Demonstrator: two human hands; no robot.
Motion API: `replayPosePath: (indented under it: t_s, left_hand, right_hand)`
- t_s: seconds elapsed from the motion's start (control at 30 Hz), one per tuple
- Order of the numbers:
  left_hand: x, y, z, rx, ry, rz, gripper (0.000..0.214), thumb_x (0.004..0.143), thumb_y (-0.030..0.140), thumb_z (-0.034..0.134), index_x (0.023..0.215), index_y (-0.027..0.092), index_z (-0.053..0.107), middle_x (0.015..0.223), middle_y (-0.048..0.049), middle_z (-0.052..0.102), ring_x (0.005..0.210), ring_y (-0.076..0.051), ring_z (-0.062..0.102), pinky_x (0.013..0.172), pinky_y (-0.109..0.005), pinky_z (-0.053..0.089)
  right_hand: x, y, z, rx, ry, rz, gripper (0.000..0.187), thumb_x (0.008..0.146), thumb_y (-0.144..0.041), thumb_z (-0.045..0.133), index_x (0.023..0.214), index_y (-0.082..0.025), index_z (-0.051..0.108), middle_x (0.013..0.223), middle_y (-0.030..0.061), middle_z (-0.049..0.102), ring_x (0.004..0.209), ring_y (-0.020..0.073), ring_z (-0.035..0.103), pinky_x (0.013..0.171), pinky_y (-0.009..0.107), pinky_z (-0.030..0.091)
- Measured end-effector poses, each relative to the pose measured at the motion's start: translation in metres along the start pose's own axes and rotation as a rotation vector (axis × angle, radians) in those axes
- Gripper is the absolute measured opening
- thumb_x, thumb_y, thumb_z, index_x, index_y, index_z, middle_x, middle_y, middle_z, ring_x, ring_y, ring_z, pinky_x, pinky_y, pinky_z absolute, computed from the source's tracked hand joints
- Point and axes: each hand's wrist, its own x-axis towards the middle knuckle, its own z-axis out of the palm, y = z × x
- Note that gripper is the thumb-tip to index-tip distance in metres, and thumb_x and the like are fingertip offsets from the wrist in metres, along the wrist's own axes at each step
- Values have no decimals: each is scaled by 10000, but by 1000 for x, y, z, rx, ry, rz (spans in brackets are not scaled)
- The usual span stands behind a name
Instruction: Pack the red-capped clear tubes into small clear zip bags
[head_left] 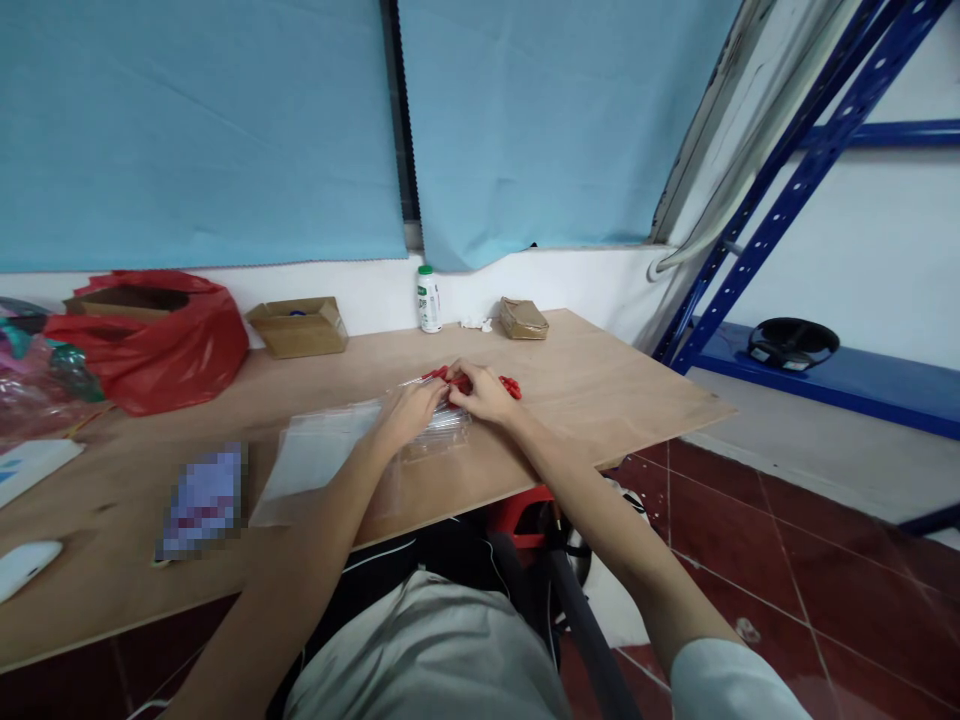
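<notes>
My left hand (411, 412) and my right hand (484, 392) meet over a heap of clear plastic sleeves (444, 432) on the wooden table. Both have bent fingers, with the fingertips close together. Between and behind them shows a small red piece (437, 374), partly covered by the right fingers, which appear to pinch it. What the left fingertips grip is hidden. A red bunch of small beads or cord (511, 387) lies just beyond my right hand. Flat clear bags (319, 450) are spread left of the heap, partly under my left forearm.
Along the wall stand a red plastic bag (180, 350) around a box, an open cardboard box (304, 330), a white bottle with green cap (428, 300) and a small brown package (523, 318). A blurred purple packet (202, 500) lies left. Blue shelving (795, 190) rises at right.
</notes>
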Motion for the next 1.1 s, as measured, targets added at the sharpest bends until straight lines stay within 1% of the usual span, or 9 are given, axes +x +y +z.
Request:
replayPosePath:
  t_s: [0.1, 0.23, 0.33, 0.47, 0.53, 0.73, 0.83, 0.97, 1.1]
  left_hand:
    - [0, 0, -1, 24, 12, 0, 450, 1088, 446, 332, 1328, 309, 688, 1103, -126, 773, 938, -313, 716, 817, -374, 450]
    - [2, 2, -2, 64, 0, -7, 455, 1089, 447, 330, 1308, 299, 700, 1089, -126, 779, 942, -307, 723, 812, -368, 449]
    - [2, 4, -5, 66, -23, -11, 457, 1088, 447, 334, 1274, 289, 719, 1080, -126, 783, 955, -296, 727, 824, -357, 452]
    - [2, 6, -10, 105, -43, -2, 463, 1091, 436, 326, 1257, 283, 730, 1074, -129, 790, 949, -294, 733, 807, -355, 442]
    - [1, 7, -12, 122, -45, 3, 468, 1093, 448, 321, 1269, 290, 725, 1075, -125, 793, 950, -292, 735, 797, -353, 433]
    - [1, 3, -14, 134, -56, 37, 448, 1092, 448, 352, 1185, 283, 758, 1070, -114, 798, 966, -290, 734, 758, -348, 409]
    - [-1, -2, -12, 90, -1, 46, 435, 1084, 482, 383, 1208, 302, 760, 1098, -92, 797, 981, -286, 727, 740, -345, 406]
    - [-4, -4, -10, 8, 93, 37, 399, 1072, 487, 427, 1235, 322, 752, 1228, -58, 766, 1034, -268, 711, 750, -339, 419]
    - [-4, 0, -8, -19, 103, -3, 378, 1063, 492, 449, 1231, 315, 737, 1203, -54, 762, 978, -255, 707, 752, -332, 424]
  right_hand:
    - [0, 0, 0, -50, -16, 34, 158, 835, -278, 611, 972, -200, 597, 865, 3, 689, 722, 153, 590, 743, 276, 437]
    - [1, -1, 0, -91, -16, -23, 51, 830, -244, 572, 864, -208, 562, 748, -25, 607, 669, 146, 531, 696, 267, 391]
    - [2, -1, 1, -122, -26, -61, 10, 830, -212, 525, 832, -212, 534, 752, -18, 579, 671, 152, 505, 687, 271, 374]
    - [2, -1, 1, -200, -55, -113, 49, 839, -179, 485, 830, -218, 513, 788, 8, 560, 734, 184, 512, 722, 289, 381]
    - [1, -3, 0, -266, -86, -134, 73, 850, -164, 479, 859, -220, 525, 818, 26, 571, 788, 207, 530, 751, 300, 389]
    - [-3, -8, -6, -403, -184, -156, 145, 878, -152, 490, 978, -221, 570, 942, 70, 621, 883, 247, 557, 800, 322, 418]
    - [-3, -8, -8, -372, -170, -157, 133, 895, -180, 513, 1012, -213, 565, 972, 76, 631, 886, 245, 572, 816, 331, 434]
    - [-3, -3, -6, -198, -100, -103, 144, 927, -256, 546, 1062, -205, 557, 988, 65, 676, 883, 225, 616, 832, 327, 451]
    - [-1, 2, -2, -80, -36, -34, 99, 919, -271, 545, 994, -208, 560, 931, 37, 698, 813, 191, 631, 796, 301, 451]
